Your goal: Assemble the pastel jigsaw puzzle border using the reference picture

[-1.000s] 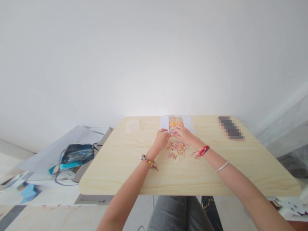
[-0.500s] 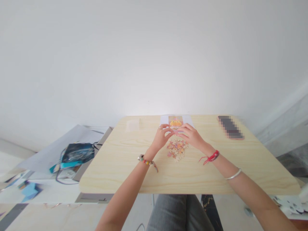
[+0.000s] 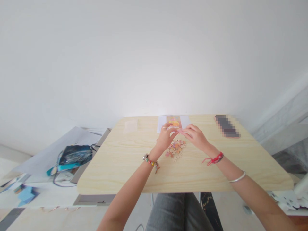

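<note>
The small pinkish puzzle piece (image 3: 180, 131) sits between the two hands, pinched at its ends by the fingertips of the left hand (image 3: 165, 138) and the right hand (image 3: 196, 136), raised just above the table. Both hands are closed on it (the piece is too small to tell whether it is one piece or two joined).

Change since a second ago: the hands were lower and farther back, touching the near edge of the picture sheet (image 3: 173, 122); they have since drawn toward the person and lifted. The piece is now over the gap between the sheet and the loose pile of puzzle pieces (image 3: 176, 148). By my judgement, the piece is being turned or checked in the air, not yet placed.

The pile lies just in front of the hands, touching neither. The sheet lies flat at the far edge of the light wooden table (image 3: 120, 166). A phone (image 3: 226, 126) rests at the far right corner, well apart; a pale clear packet (image 3: 130, 125) lies far left.

Beyond the table stands a plain white wall. To the left, a lower surface carries a dark bag (image 3: 74, 154) with cables.
</note>
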`<state>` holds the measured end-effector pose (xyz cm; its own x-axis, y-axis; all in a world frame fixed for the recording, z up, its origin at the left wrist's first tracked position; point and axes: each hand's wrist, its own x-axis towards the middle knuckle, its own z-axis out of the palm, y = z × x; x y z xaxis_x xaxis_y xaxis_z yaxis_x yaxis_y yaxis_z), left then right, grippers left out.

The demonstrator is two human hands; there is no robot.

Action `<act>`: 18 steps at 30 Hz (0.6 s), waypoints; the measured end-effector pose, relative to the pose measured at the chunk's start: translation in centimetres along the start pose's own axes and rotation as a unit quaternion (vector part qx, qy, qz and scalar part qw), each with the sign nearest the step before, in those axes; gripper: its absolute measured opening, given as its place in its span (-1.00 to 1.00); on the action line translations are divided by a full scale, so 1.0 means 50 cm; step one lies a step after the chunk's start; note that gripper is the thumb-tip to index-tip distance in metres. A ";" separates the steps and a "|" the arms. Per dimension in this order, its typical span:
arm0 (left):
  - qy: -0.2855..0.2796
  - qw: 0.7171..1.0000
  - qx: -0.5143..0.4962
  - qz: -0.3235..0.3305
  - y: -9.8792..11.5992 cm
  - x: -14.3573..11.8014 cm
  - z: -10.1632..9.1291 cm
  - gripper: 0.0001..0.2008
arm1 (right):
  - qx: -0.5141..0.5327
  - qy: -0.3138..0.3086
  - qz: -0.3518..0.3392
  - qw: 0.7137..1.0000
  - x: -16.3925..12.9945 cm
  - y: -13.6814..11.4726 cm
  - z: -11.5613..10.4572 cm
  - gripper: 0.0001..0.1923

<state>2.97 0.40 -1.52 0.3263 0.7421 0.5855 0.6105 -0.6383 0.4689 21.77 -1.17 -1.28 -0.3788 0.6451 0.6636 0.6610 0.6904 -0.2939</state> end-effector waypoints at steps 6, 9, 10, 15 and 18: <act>-0.041 0.998 0.036 0.036 0.029 0.028 0.040 -0.89 | 0.017 0.008 0.049 0.999 -0.029 0.029 -0.022 -0.83; -0.074 0.995 0.053 0.049 0.037 0.038 0.065 -0.91 | 0.017 -0.008 0.074 0.997 -0.043 0.050 -0.024 -0.85; -0.081 0.994 0.058 0.050 0.039 0.040 0.073 -0.91 | 0.018 -0.013 0.081 0.997 -0.048 0.057 -0.023 -0.86; -0.094 0.993 0.063 0.032 0.037 0.040 0.103 -0.88 | 0.023 -0.042 0.100 0.994 -0.067 0.085 -0.022 -0.84; -0.102 0.991 0.076 0.031 0.034 0.038 0.116 -0.84 | 0.017 -0.050 0.100 0.994 -0.073 0.092 -0.024 -0.81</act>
<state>8.81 1.93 -3.44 0.4968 0.7379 0.4568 0.6811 -0.6577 0.3218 26.97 -0.74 -4.22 -0.3056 0.7992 0.5177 0.7083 0.5541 -0.4374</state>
